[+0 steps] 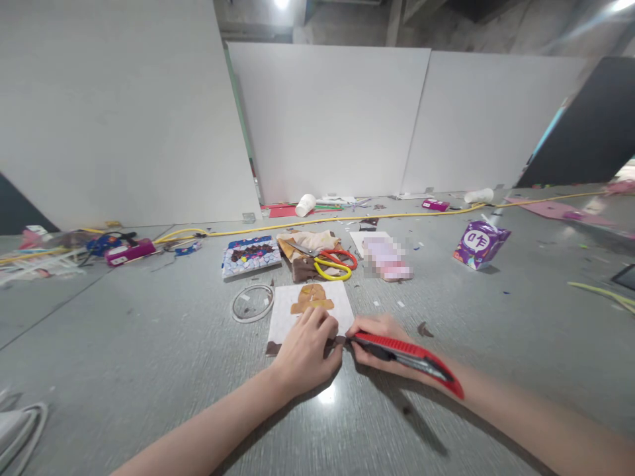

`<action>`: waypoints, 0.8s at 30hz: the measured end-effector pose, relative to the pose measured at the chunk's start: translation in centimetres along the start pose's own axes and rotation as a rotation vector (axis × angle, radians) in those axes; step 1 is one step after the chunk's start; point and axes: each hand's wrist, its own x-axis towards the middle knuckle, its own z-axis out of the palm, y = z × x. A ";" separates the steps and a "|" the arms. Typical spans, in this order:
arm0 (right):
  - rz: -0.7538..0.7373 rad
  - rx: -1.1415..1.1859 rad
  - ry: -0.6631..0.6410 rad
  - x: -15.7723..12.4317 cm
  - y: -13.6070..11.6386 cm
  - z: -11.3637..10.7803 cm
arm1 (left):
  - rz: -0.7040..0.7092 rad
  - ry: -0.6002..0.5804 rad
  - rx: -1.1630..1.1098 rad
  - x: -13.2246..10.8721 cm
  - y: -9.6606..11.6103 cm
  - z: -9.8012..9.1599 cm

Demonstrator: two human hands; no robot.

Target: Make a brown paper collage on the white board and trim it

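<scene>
A white square panel (285,316) lies on the floor, with an orange-brown cut-out figure (311,299) on it and a dark brown strip along its near edge. My left hand (310,347) rests on the panel's near part, fingers bent and close together, holding it down. What lies under those fingertips is hidden. Closed around a red utility knife (411,357), my right hand (380,340) is at the panel's near right corner. The knife's tip end meets the dark strip; the blade itself is too small to make out.
Behind the panel lie a stone-patterned picture (252,256), brown cloth scraps (302,268), scissors (335,266) with red and yellow handles, and a blurred-out pinkish object (389,258). A white ring (235,307) lies left; a purple carton (479,244) stands right. A yellow cable (278,226) crosses behind.
</scene>
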 end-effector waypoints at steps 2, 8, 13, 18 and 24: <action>-0.090 -0.061 -0.045 0.0 0.2 0.2 | 0.003 0.002 0.000 0.0 0.0 0.0; 0.038 -0.062 0.002 0.1 -0.3 -0.5 | -0.006 -0.013 0.017 0.0 -0.1 0.1; 0.050 -0.062 -0.042 0.2 -0.2 -1.2 | 0.001 -0.014 0.035 -0.1 -0.2 0.3; 0.003 -0.100 -0.018 0.2 0.1 -0.4 | -0.001 -0.018 0.031 0.0 -0.2 0.1; -0.131 -0.185 -0.044 0.0 0.4 0.4 | -0.001 -0.016 0.030 0.0 -0.1 0.1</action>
